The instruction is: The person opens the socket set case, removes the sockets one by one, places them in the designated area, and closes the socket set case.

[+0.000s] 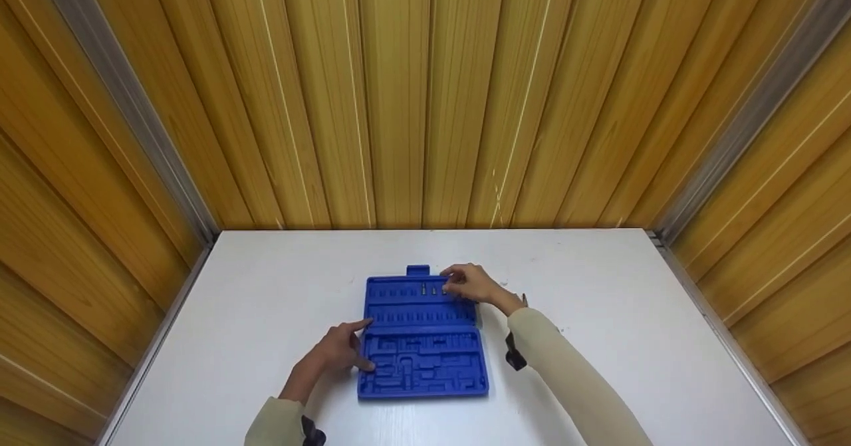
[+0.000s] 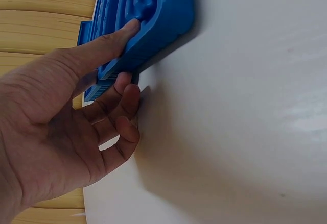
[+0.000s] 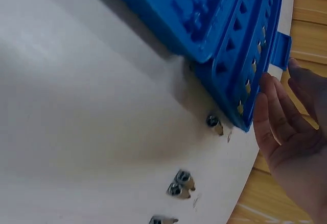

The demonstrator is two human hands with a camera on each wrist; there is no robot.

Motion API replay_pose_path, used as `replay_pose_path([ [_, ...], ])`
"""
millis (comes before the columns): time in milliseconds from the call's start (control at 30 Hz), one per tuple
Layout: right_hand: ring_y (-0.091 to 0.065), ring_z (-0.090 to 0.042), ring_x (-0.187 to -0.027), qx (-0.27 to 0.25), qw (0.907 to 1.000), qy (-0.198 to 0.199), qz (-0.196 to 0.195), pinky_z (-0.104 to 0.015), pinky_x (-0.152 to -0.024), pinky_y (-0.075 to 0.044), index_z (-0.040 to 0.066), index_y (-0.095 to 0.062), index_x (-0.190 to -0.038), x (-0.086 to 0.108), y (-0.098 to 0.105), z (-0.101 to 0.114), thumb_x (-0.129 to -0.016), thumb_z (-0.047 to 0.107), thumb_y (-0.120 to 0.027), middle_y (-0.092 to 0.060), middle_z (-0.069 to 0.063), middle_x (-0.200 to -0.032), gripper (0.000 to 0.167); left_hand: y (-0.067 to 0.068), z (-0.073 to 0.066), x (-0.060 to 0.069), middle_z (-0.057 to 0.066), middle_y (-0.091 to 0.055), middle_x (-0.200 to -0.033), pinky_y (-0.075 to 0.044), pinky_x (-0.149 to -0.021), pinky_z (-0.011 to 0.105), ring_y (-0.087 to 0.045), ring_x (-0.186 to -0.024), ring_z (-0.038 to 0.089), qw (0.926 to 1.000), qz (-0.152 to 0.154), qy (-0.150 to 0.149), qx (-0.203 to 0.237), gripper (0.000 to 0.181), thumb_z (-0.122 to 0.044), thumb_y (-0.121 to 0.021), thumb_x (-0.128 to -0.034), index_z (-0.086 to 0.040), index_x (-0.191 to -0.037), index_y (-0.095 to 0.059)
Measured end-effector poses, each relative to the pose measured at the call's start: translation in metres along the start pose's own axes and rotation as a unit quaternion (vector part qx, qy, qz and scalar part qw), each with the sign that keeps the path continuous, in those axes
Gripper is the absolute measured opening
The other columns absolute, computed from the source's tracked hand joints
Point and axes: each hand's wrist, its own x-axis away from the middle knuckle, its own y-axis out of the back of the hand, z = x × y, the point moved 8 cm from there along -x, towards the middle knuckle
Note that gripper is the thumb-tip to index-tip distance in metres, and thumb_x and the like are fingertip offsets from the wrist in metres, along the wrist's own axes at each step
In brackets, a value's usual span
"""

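An unfolded blue case (image 1: 425, 327) lies on the white table, with small metal pieces (image 1: 423, 289) in its upper row. My left hand (image 1: 340, 347) touches the case's left side, index finger near the hinge; in the left wrist view its thumb (image 2: 115, 40) presses the rim and the other fingers bend beside it. At the upper right, my right hand (image 1: 473, 284) is over the case edge. The right wrist view shows its fingers (image 3: 278, 109) against that edge beside several seated metal pieces (image 3: 248, 86), with the thumb apart near the latch (image 3: 281, 50) and nothing visibly held.
Several loose metal pieces lie on the table (image 3: 92, 112) right of the case, one (image 3: 214, 124) close to its corner and two (image 3: 180, 184) side by side farther off. Wood-patterned walls (image 1: 425, 100) stand behind the table and at both sides.
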Motion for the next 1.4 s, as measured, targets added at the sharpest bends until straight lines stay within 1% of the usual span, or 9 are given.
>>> replay_pose_path([
  [133, -0.073, -0.040, -0.090, -0.009, 0.9997, 0.010, -0.021, -0.033, -0.072, -0.058, -0.013, -0.063, -0.126, -0.012, -0.018, 0.004, -0.098, 0.007, -0.065, -0.072, -0.029, -0.108, 0.034, -0.001, 0.000, -0.001, 0.009, -0.061, -0.090, -0.049, -0.064, 0.029, -0.057, -0.068, 0.016, 0.9999, 0.005, -0.008, 0.007, 0.094, -0.007, -0.092, -0.0721, -0.003, -0.153, -0.045],
  [233, -0.072, -0.036, -0.089, 0.008, 0.9976, 0.012, -0.068, -0.037, -0.077, -0.057, -0.011, -0.066, -0.122, -0.015, -0.026, 0.004, -0.097, 0.006, -0.066, -0.073, -0.025, -0.105, 0.030, -0.001, -0.002, 0.000, 0.009, -0.061, -0.088, -0.048, -0.062, 0.029, -0.056, -0.065, 0.015, 0.9998, 0.006, -0.016, 0.013, 0.094, -0.006, -0.092, -0.0721, -0.002, -0.153, -0.044],
  [400, -0.066, -0.028, -0.088, 0.048, 0.9876, -0.014, -0.149, -0.044, -0.082, -0.053, -0.007, -0.073, -0.111, -0.014, -0.032, 0.000, -0.093, 0.007, -0.069, -0.072, -0.018, -0.096, 0.022, -0.001, -0.001, -0.001, 0.009, -0.061, -0.088, -0.047, -0.063, 0.029, -0.056, -0.066, 0.015, 0.9997, 0.009, -0.015, 0.014, 0.094, -0.006, -0.091, -0.0730, -0.002, -0.154, -0.043],
  [533, -0.063, -0.025, -0.088, 0.095, 0.9779, -0.062, -0.175, -0.044, -0.079, -0.052, 0.000, -0.076, -0.107, -0.012, -0.038, -0.006, -0.093, 0.013, -0.071, -0.067, -0.013, -0.095, 0.020, -0.006, -0.001, -0.003, 0.008, -0.060, -0.088, -0.047, -0.066, 0.030, -0.057, -0.067, 0.015, 0.9997, 0.014, -0.016, 0.008, 0.093, -0.007, -0.091, -0.0735, -0.002, -0.153, -0.044],
  [633, -0.063, -0.025, -0.088, 0.117, 0.9715, -0.094, -0.183, -0.044, -0.077, -0.052, 0.004, -0.076, -0.106, -0.012, -0.042, -0.009, -0.095, 0.018, -0.070, -0.065, -0.011, -0.096, 0.019, -0.007, 0.000, -0.003, 0.007, -0.059, -0.089, -0.047, -0.067, 0.031, -0.056, -0.068, 0.015, 0.9998, 0.015, -0.014, 0.005, 0.093, -0.009, -0.091, -0.0733, -0.003, -0.153, -0.045],
  [733, -0.065, -0.026, -0.088, 0.125, 0.9696, -0.098, -0.186, -0.045, -0.076, -0.053, 0.004, -0.075, -0.106, -0.014, -0.046, -0.007, -0.096, 0.020, -0.070, -0.064, -0.012, -0.097, 0.019, -0.005, 0.002, -0.002, 0.008, -0.060, -0.090, -0.046, -0.068, 0.031, -0.057, -0.069, 0.016, 0.9999, 0.013, -0.003, 0.003, 0.093, -0.009, -0.092, -0.0728, -0.004, -0.153, -0.045],
  [900, -0.064, -0.028, -0.085, 0.122, 0.9749, -0.079, -0.169, -0.046, -0.074, -0.053, 0.003, -0.069, -0.109, -0.019, -0.049, -0.004, -0.097, 0.017, -0.069, -0.063, -0.014, -0.096, 0.019, -0.002, 0.002, -0.001, 0.007, -0.060, -0.089, -0.046, -0.065, 0.030, -0.058, -0.068, 0.016, 1.0000, 0.006, 0.004, 0.002, 0.093, -0.009, -0.092, -0.0727, -0.005, -0.153, -0.045],
  [1100, -0.060, -0.026, -0.081, 0.079, 0.9840, -0.050, -0.151, -0.044, -0.072, -0.048, 0.003, -0.062, -0.114, -0.023, -0.046, 0.002, -0.097, 0.012, -0.067, -0.064, -0.015, -0.092, 0.020, 0.002, 0.000, 0.000, 0.006, -0.059, -0.086, -0.044, -0.066, 0.029, -0.054, -0.067, 0.015, 1.0000, -0.003, -0.003, -0.007, 0.093, -0.010, -0.092, -0.0728, -0.004, -0.153, -0.045],
  [1400, -0.055, -0.022, -0.081, 0.078, 0.9838, -0.060, -0.149, -0.040, -0.074, -0.045, 0.002, -0.066, -0.095, -0.018, -0.048, 0.000, -0.096, 0.018, -0.070, -0.063, -0.013, -0.090, 0.017, 0.000, -0.001, 0.002, 0.006, -0.059, -0.087, -0.045, -0.065, 0.030, -0.055, -0.069, 0.016, 1.0000, -0.001, 0.000, -0.004, 0.091, -0.009, -0.091, -0.0737, -0.005, -0.153, -0.046],
])
